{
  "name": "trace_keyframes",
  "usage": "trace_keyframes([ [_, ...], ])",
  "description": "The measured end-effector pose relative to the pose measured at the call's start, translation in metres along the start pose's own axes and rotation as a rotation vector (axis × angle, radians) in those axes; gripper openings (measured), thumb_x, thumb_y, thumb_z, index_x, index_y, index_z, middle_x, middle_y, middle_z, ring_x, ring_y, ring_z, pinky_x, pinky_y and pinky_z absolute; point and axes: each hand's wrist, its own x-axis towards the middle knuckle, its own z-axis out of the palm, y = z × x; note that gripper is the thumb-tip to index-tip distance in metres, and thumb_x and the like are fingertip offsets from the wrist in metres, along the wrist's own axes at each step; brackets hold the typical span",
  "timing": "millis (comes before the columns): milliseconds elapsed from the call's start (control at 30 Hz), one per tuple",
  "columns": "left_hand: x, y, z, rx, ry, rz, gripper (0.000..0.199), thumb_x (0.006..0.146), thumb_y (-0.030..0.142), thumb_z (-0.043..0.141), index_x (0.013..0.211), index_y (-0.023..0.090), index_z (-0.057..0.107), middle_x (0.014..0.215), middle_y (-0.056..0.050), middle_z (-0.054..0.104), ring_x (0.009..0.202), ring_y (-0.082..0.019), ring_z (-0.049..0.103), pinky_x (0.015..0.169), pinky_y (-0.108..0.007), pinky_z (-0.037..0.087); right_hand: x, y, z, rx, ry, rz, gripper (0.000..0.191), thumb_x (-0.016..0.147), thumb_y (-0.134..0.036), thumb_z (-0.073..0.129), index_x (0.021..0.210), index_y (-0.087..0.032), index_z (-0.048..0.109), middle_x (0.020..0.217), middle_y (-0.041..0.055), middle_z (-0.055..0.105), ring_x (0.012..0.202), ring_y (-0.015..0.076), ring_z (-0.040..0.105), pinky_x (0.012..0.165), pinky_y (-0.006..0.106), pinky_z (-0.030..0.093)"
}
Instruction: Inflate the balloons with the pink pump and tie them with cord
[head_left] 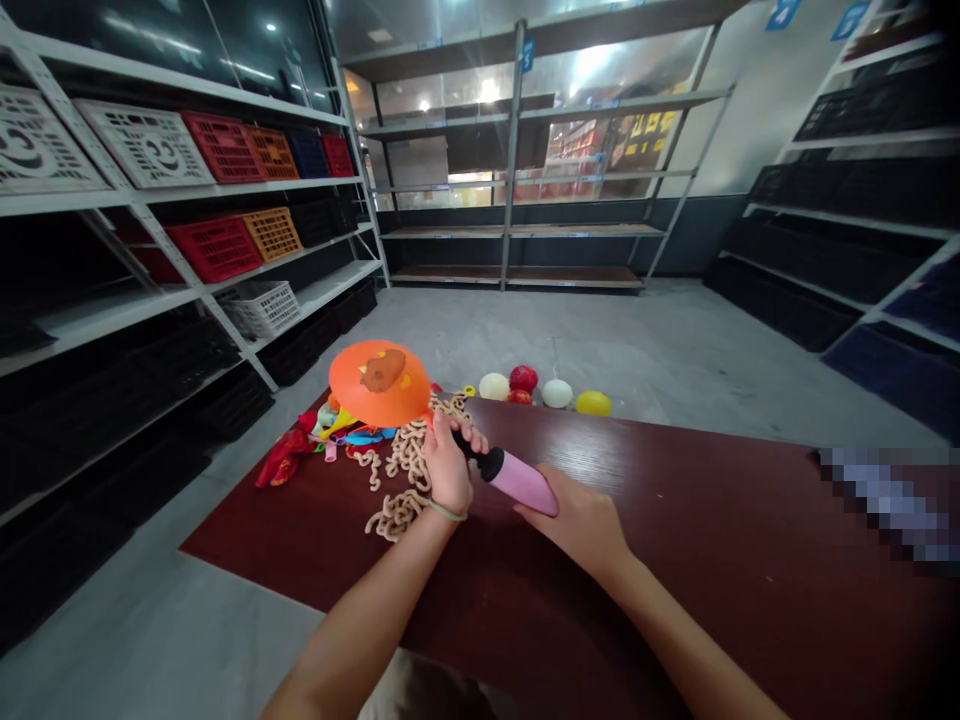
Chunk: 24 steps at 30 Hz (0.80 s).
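In the head view, the orange balloon (380, 383) stands inflated above the far left part of the worktop (675, 540), a brown figure printed on its side. Its neck runs down to the left hand (450, 465), whose fingers are closed around the neck and the black end of the pink pump (521, 482); just how the two join is hidden by those fingers. The right hand (585, 515) is wrapped around the near end of the pump's pink barrel.

The balloon looks very light and taut, likely to swing at a nudge and to burst if squeezed or scraped by a nail. Its rubber should be soft and grippy at the neck, so the neck is the place to pinch, firmly enough that no air slips past, while the round body is best left alone. The pump seems stiff, light plastic, perhaps a little slick, and the barrel offers a good full-hand hold.

Beige coils (409, 455) lie beside the left hand and look pliable; limp balloons (285, 465) are heaped farther left, probably floppy and easy to pick up by their necks. Beyond the far edge sits a yellow balloon (593, 403), near several other round ones
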Motion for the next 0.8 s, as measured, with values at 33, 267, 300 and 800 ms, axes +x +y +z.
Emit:
trace_keyframes([
  [33, 0.006, 0.005, -0.002, -0.009, 0.028, 0.013, 0.036, 0.091, 0.049, 0.058, 0.074, 0.02, 0.043, 0.056, 0.005, 0.044, 0.043, -0.009, 0.044, 0.044, -0.022, 0.041, 0.001, 0.006, -0.001, -0.039, 0.006, -0.036, 0.042, 0.083, -0.051, 0.064, 0.115, -0.025, 0.061, 0.094, 0.0025, 0.073, 0.08, 0.0226, 0.068, 0.063, 0.029, 0.038],
  [267, 0.045, 0.05, -0.023, -0.075, 0.225, 0.142, 0.026, 0.095, 0.032, 0.05, 0.074, 0.02, 0.041, 0.058, 0.006, 0.04, 0.044, -0.007, 0.04, 0.044, -0.022, 0.035, 0.007, 0.048, -0.015, -0.223, 0.028, -0.185, 0.045, 0.088, -0.058, 0.058, 0.113, -0.021, 0.063, 0.089, 0.0069, 0.072, 0.077, 0.0221, 0.066, 0.064, 0.031, 0.037],
  [300, 0.045, 0.051, -0.023, -0.077, 0.243, 0.155, 0.025, 0.095, 0.031, 0.05, 0.074, 0.02, 0.041, 0.058, 0.006, 0.039, 0.044, -0.007, 0.039, 0.044, -0.021, 0.034, 0.006, 0.046, -0.014, -0.209, 0.028, -0.176, 0.045, 0.088, -0.058, 0.058, 0.113, -0.021, 0.063, 0.09, 0.0067, 0.072, 0.078, 0.0218, 0.067, 0.065, 0.031, 0.037],
  [800, 0.002, -0.011, -0.005, -0.004, 0.033, -0.058, 0.036, 0.092, 0.045, 0.058, 0.071, 0.021, 0.043, 0.053, 0.006, 0.041, 0.04, -0.009, 0.041, 0.042, -0.024, 0.036, 0.001, 0.008, -0.005, -0.044, -0.051, -0.076, 0.039, 0.086, -0.052, 0.061, 0.112, -0.023, 0.061, 0.092, 0.0039, 0.072, 0.08, 0.0212, 0.067, 0.064, 0.029, 0.039],
])
